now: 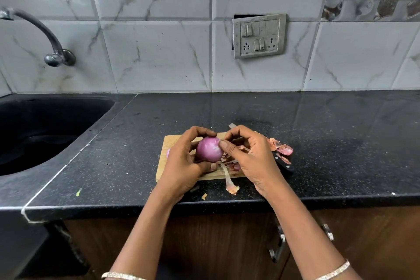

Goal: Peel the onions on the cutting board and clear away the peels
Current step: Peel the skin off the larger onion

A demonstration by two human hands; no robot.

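On black counter (118,157), right of the sink (34,134), sits a wooden cutting board (170,143), middle hidden by both hands. Left hand (184,166) curls round a peeled purple onion (208,149) over the board. Right hand (251,154) pinches onion's right side w/ thumb & forefinger. Knife (286,166) mostly covered by right hand; only tip & handle end show. Peels (283,149) litter board's right edge & counter. Purple sliver behind left hand, can't tell what.
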